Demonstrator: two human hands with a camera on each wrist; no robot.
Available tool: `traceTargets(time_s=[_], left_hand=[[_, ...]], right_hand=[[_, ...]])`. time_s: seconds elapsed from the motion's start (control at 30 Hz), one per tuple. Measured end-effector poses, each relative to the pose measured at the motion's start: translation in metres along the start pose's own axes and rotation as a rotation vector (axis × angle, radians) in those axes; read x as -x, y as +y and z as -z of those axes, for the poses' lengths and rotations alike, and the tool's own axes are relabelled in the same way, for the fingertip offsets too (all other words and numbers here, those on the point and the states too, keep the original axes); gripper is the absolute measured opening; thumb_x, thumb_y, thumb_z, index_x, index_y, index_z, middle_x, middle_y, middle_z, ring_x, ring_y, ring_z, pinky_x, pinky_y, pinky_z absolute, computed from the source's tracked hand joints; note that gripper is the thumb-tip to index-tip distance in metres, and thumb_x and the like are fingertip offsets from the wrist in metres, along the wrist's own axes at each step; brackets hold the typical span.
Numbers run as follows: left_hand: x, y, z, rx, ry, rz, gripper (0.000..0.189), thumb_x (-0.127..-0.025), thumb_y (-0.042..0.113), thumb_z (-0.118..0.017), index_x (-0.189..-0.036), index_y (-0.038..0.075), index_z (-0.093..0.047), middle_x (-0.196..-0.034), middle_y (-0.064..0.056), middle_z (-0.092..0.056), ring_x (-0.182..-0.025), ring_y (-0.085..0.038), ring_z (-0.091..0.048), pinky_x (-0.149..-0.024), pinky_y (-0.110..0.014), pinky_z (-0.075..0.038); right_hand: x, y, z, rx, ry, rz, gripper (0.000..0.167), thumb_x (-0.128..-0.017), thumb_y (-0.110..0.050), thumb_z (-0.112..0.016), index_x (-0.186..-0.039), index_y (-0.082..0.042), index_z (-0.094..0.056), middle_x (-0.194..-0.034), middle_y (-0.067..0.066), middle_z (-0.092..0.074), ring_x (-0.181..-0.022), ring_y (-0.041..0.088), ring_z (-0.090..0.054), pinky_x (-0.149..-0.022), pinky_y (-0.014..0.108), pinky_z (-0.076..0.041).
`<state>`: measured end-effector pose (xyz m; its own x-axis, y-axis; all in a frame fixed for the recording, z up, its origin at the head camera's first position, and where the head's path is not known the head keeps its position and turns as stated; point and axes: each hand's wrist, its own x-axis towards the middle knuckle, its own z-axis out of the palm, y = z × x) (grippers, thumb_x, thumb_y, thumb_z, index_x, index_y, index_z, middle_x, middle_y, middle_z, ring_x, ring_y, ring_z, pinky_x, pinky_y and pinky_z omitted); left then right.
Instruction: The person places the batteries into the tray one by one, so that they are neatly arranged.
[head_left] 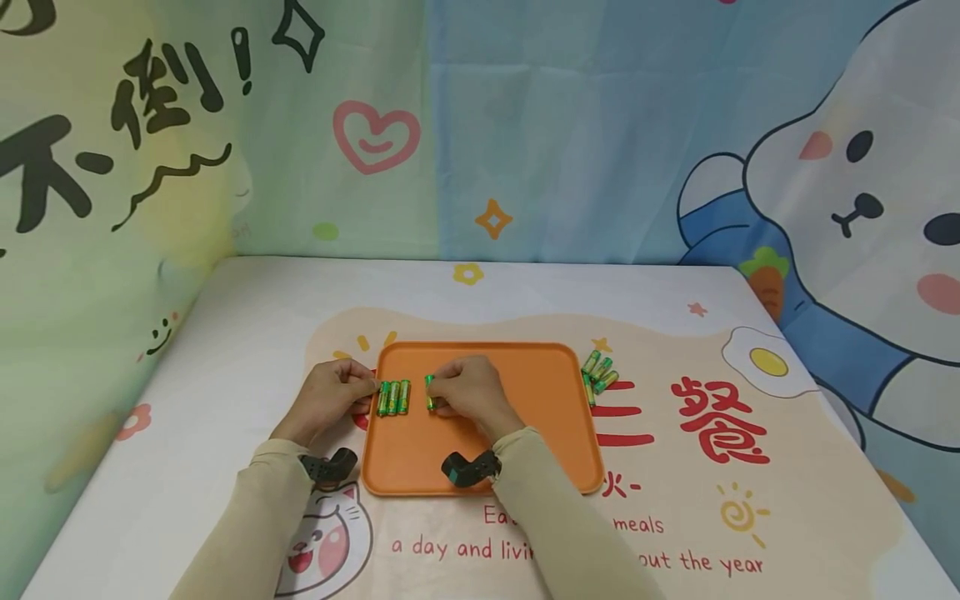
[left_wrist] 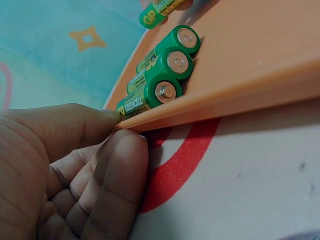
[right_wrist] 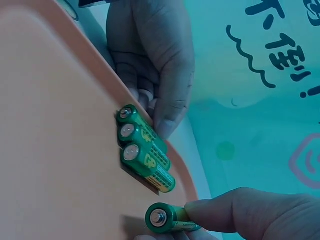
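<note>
Right hand (head_left: 472,390) pinches a green battery (right_wrist: 170,218), right of three-battery row (head_left: 394,398) | left hand (head_left: 330,398) pinches orange tray's (head_left: 536,417) left rim, beside the row | held battery cropped in left wrist view—tray contact unclear | tray holds the row; spare batteries (head_left: 602,367) overlap outside its right edge—count uncertain
</note>
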<state>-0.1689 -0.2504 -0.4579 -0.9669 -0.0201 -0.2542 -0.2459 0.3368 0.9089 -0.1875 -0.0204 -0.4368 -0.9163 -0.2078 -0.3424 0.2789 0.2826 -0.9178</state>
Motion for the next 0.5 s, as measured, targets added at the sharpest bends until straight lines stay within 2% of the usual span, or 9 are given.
traceTargets(time_s=[0.3, 0.5], left_hand=[[0.000, 0.000, 0.000, -0.003, 0.001, -0.002, 0.017, -0.096, 0.008, -0.068, -0.106, -0.007, -0.066, -0.079, -0.004, -0.068, -0.066, -0.010, -0.064, -0.061, -0.021, -0.057], [-0.001, 0.000, -0.001, -0.008, 0.003, 0.000, 0.017, -0.096, 0.007, -0.068, -0.106, -0.007, -0.066, -0.079, -0.004, -0.068, -0.066, -0.009, -0.064, -0.061, -0.021, -0.057]], right_hand=[[0.002, -0.007, -0.010, 0.052, 0.025, -0.001, 0.013, -0.087, 0.000, -0.073, -0.099, -0.001, -0.079, -0.097, 0.011, -0.074, -0.070, 0.020, -0.074, -0.063, 0.029, -0.062], [0.001, -0.009, -0.015, 0.100, 0.031, 0.010, 0.010, -0.089, -0.001, -0.074, -0.097, -0.001, -0.079, -0.091, 0.009, -0.074, -0.068, 0.020, -0.073, -0.062, 0.029, -0.062]])
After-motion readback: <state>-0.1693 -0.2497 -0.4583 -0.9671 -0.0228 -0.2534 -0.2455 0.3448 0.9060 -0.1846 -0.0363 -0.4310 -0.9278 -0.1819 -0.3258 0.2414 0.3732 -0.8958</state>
